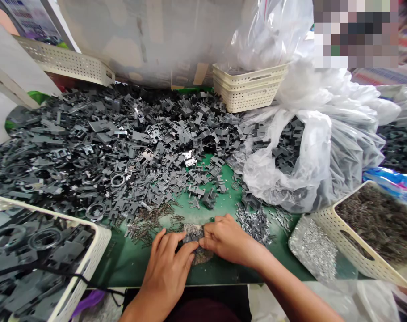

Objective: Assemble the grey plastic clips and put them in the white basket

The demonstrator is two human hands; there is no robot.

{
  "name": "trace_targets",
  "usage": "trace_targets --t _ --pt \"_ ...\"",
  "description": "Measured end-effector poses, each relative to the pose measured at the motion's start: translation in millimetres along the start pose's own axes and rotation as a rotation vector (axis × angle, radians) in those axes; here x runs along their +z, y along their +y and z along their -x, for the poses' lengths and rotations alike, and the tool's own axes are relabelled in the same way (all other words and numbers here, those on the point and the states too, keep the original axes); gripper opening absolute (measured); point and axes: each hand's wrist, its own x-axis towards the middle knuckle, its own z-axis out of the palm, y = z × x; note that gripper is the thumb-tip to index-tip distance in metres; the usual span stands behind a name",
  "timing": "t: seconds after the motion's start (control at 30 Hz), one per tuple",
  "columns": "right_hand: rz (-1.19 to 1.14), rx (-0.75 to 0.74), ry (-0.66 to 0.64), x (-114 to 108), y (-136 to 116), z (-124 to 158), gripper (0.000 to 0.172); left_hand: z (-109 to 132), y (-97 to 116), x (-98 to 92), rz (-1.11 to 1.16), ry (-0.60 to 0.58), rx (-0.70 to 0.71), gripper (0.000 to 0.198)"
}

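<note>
My left hand (168,264) and my right hand (228,239) meet at the near edge of the green table (129,264), fingers pinched together on a small dark grey plastic part (192,232) held between them. Under the hands lies a small grey patch of tiny bits. Just beyond is a scatter of small brown springs (153,219) to the left and a heap of small silvery metal clips (255,221) to the right. A big pile of dark grey plastic parts (123,138) covers the table behind.
A white basket (99,239) of grey parts and rings sits at the near left. At the right, a white basket (327,223) holds brown springs, beside a clear bag of silvery clips (312,250). A large clear plastic bag (310,152) of grey parts and stacked cream baskets (248,87) stand behind.
</note>
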Motion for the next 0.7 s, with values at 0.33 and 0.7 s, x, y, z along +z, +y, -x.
trace_targets --t 0.33,0.7 --pt "-0.105 -0.084 -0.092 -24.0 -0.5 -13.4 0.025 6.5 1.2 5.8 0.075 0.071 -0.056 0.028" --pt "0.176 -0.340 0.386 -62.6 -75.8 -147.1 0.020 9.7 -6.5 13.5 0.053 0.211 -0.022 0.036"
